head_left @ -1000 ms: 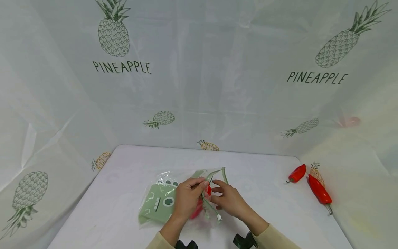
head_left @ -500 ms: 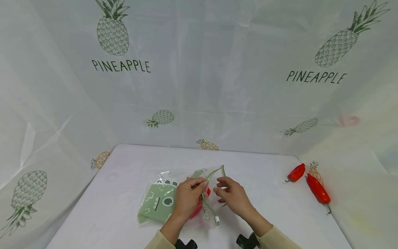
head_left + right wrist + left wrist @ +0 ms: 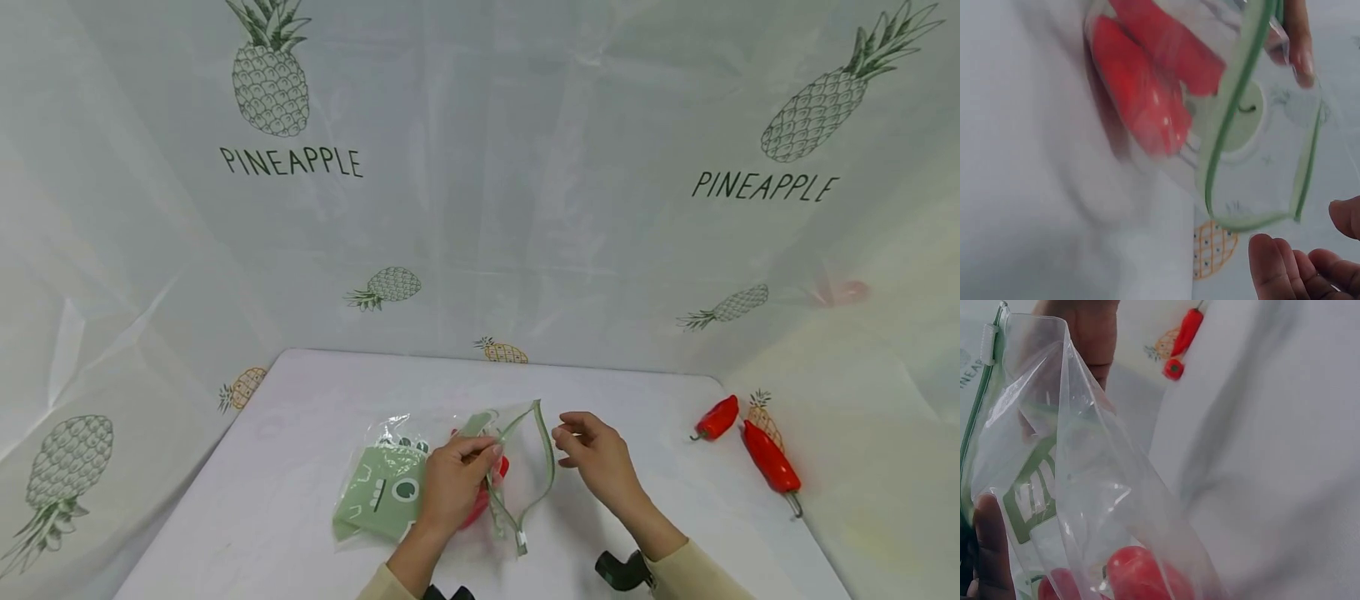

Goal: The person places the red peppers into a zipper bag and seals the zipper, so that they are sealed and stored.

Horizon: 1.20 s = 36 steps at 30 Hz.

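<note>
My left hand pinches the rim of a clear plastic zip bag with green zip edging and a white slider. The bag's mouth gapes toward the right. Inside, red chili peppers lie against the plastic, partly behind my left hand in the head view. A green panel with a cartoon face shows under clear plastic left of that hand. Just right of the bag's mouth is my right hand, holding nothing, its fingers loosely bent and the thumb apart from them in the right wrist view.
Two more red chili peppers, a short one and a long one, lie at the right edge of the white table. A curtain printed with pineapples hangs behind and at both sides.
My right hand has drawn away from the bag to the right. The bag's green-edged mouth has spread wider, its slider end dropping a little. My left hand keeps its grip in about the same place.
</note>
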{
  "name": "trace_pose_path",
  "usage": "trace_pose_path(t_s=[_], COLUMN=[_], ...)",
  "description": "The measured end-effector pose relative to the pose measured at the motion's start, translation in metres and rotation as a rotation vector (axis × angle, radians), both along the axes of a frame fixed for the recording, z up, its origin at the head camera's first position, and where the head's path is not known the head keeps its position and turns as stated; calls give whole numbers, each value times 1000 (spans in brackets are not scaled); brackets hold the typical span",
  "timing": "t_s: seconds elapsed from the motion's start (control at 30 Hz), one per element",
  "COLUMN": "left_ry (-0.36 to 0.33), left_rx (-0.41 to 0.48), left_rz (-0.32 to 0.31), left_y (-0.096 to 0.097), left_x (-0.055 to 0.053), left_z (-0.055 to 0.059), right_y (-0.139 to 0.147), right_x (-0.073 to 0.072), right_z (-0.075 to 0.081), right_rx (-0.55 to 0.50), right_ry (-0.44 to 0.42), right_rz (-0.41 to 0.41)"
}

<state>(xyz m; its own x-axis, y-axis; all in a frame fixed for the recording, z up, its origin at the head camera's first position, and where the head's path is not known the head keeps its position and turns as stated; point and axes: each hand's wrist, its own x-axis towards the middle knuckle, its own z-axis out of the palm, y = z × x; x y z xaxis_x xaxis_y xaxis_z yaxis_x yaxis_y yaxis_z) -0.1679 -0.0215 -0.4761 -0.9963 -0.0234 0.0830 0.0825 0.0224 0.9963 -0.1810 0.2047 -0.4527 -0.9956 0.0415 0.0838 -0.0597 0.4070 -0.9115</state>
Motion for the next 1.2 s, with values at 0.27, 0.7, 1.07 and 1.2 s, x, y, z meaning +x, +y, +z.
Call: trace_pose_path(t_s=[0.27, 0.7, 1.07, 1.2], left_ry=[-20, -35, -44, -35], left_rx=[33, 39, 12, -10], left_rz=[-5, -11, 4, 19], left_y=[1, -1, -1, -1], left_x=[2, 2, 3, 3], left_z=[-4, -6, -5, -6], right_y=[46, 112, 170, 200], right_x=[-8, -11, -12, -12], right_z=[1, 5, -15, -25], right_rx=[141, 306, 449, 473], right_ry=[18, -17, -20, -23], right_rz=[-100, -192, -261, -269])
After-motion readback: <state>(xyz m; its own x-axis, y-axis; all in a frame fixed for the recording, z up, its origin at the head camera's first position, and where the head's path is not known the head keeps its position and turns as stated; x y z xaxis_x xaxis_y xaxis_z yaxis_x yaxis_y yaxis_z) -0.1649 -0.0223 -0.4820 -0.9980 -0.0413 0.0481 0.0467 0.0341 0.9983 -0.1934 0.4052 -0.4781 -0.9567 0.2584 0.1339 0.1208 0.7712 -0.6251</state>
